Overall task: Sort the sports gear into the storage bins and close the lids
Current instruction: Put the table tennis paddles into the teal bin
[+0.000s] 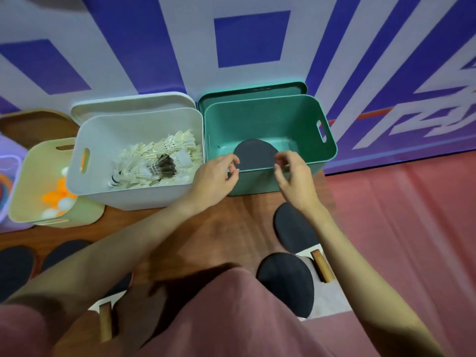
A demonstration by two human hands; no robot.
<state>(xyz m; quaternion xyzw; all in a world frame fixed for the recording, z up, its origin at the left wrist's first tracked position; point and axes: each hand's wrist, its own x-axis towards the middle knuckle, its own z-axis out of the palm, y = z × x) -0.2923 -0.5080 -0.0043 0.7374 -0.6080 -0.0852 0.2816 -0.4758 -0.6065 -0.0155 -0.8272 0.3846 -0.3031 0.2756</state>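
Note:
A green bin (309, 130) stands open with one black table-tennis paddle (255, 154) inside, its lid (253, 90) propped behind it. My left hand (213, 177) and right hand (296, 179) hover at the bin's near rim, fingers loosely curled, holding nothing. The white bin (103, 140) to the left holds several shuttlecocks (157, 163). A cream bin (31, 176) holds orange and white balls (60, 199). Two black paddles (293, 228) (286, 282) lie on the wooden table near my right arm.
More dark paddles (15, 269) (64, 253) lie at the table's left front, and a wooden handle (105, 322) shows near my lap. A purple bin (5, 186) sits at far left. A blue-and-white wall rises behind; red floor lies right.

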